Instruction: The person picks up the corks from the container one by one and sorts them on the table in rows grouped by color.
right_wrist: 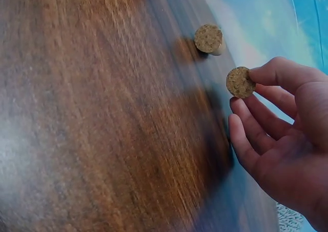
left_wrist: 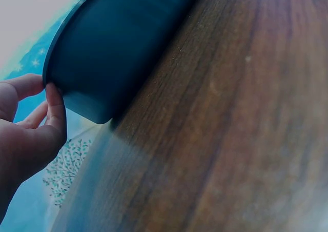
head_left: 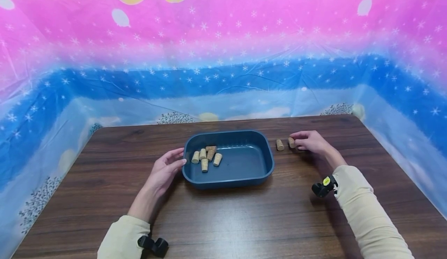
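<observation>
A dark blue rectangular plastic basin (head_left: 241,182) stands mid-table in the head view, with several tapered cork stoppers (head_left: 217,159) grouped in its left end. My left hand (head_left: 165,169) pinches the basin's left rim between thumb and fingers; in the left wrist view the hand (left_wrist: 31,124) meets the edge of the basin (left_wrist: 118,42). To the right of the basin, my right hand (head_left: 312,142) holds one cork stopper (head_left: 291,142) between thumb and fingertips, seen as a round end (right_wrist: 240,82) in the right wrist view. Another cork stopper (head_left: 280,145) stands between that hand and the basin.
The dark wood-grain table (head_left: 223,220) extends around the basin. A pink and blue patterned cloth (head_left: 223,76) hangs behind and at both sides. Each wrist wears a black camera mount (head_left: 324,187) at the sleeve.
</observation>
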Demonstrator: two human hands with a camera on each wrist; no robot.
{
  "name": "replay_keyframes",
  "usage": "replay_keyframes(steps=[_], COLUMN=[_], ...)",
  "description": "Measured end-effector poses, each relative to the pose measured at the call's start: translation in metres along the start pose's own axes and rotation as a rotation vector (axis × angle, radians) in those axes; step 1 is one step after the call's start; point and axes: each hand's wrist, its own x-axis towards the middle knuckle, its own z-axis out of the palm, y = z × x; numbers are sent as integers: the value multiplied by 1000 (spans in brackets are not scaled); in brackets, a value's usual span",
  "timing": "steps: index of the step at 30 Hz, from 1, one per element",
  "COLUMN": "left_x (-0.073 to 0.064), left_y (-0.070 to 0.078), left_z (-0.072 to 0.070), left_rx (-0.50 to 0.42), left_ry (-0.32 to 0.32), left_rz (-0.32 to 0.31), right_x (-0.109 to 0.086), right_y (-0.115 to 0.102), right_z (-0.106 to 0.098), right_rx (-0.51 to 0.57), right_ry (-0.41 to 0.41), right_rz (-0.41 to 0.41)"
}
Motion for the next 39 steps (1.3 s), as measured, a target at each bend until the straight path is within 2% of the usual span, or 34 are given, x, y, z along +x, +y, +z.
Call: replay_keyframes(steps=[14, 32, 39], left_x=[-1, -1, -1], left_y=[0, -1, -1], left_z=[-1, -1, -1], left_rx=[12, 6, 6], left_ry=[-14, -13, -17], left_rz=[-5, 12, 15], right_x=[0, 1, 1], right_y=[3, 6, 7], right_z=[4, 6, 7], right_rx=[-58, -105, -78], right_ry=[16, 16, 13], right_rz=[20, -32, -39])
